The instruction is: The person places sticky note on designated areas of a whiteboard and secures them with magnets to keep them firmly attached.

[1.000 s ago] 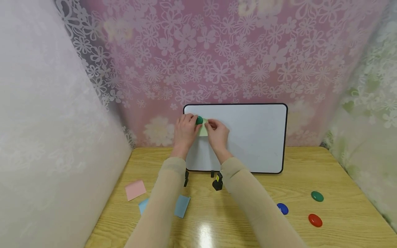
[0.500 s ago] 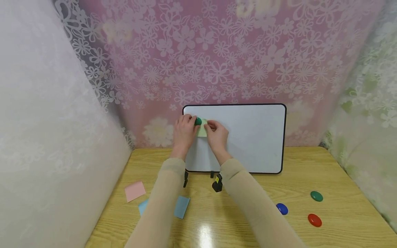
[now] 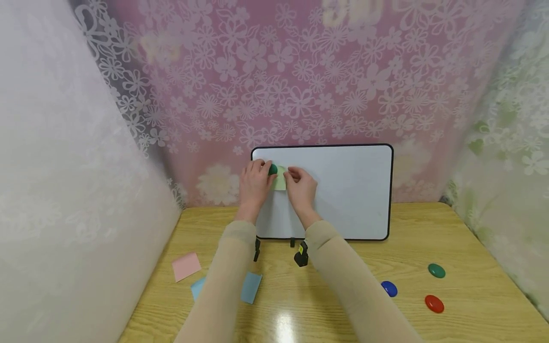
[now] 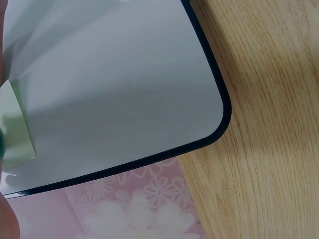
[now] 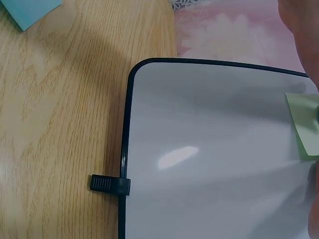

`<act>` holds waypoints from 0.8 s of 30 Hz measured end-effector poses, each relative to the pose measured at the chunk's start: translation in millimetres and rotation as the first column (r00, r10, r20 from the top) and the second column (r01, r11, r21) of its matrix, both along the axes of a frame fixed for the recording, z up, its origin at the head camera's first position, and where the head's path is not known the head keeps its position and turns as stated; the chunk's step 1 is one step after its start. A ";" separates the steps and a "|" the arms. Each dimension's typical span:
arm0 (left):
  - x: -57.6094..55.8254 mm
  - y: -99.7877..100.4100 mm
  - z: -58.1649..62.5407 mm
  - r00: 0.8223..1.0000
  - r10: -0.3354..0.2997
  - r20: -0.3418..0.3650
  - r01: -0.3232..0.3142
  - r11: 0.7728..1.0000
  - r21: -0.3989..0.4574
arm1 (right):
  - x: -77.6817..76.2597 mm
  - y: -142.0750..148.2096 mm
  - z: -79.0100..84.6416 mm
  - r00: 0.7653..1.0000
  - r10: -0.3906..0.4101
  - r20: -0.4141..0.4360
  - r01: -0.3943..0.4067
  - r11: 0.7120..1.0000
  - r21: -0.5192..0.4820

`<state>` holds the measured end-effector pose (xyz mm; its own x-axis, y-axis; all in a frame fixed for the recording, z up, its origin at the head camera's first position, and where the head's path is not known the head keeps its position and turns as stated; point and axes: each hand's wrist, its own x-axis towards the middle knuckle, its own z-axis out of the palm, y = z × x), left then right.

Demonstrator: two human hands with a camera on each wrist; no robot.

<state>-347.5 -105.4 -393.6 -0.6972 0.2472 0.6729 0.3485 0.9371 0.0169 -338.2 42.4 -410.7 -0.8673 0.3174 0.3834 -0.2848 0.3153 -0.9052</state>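
A pale green sticky note [image 3: 280, 181] lies against the upper left of a black-framed whiteboard [image 3: 347, 195]. My left hand [image 3: 252, 186] pinches a green round magnet [image 3: 273, 169] at the note's upper left, its fingers covering part of it. At the note's right edge, my right hand [image 3: 302, 190] pinches the paper between thumb and fingertips. In the left wrist view, the note [image 4: 16, 127] shows at the left border with only a sliver of magnet. The right wrist view catches the note [image 5: 305, 122] at its right border.
A pink note [image 3: 186, 267] and blue notes [image 3: 251, 287] lie on the wooden table [image 3: 334, 305] at left. Blue [image 3: 389, 288], red [image 3: 434, 304] and green [image 3: 436, 270] magnets lie at right. A black clip [image 5: 110, 184] grips the board's lower edge.
The head view has shifted slightly. Both hands stay at the note, and the green magnet sits slightly further left and lower in view, more covered by the left fingers.
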 end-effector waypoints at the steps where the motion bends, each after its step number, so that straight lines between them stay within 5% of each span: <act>1: 0.4 -0.1 -0.3 1.000 0.001 0.006 -0.001 1.000 0.001 | 0.0 0.2 -0.6 1.000 -0.001 -0.001 0.001 1.000 -0.003; 24: 5.0 -2.4 -10.5 1.000 -0.024 -0.015 0.025 0.996 0.080 | 3.7 13.7 -5.1 0.999 -0.020 -0.026 0.022 0.998 0.060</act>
<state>-342.5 -107.8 -404.1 -0.6818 0.2090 0.7010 0.3723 0.9241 0.0866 -334.5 56.0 -415.8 -0.8506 0.3109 0.4241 -0.2999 0.3756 -0.8769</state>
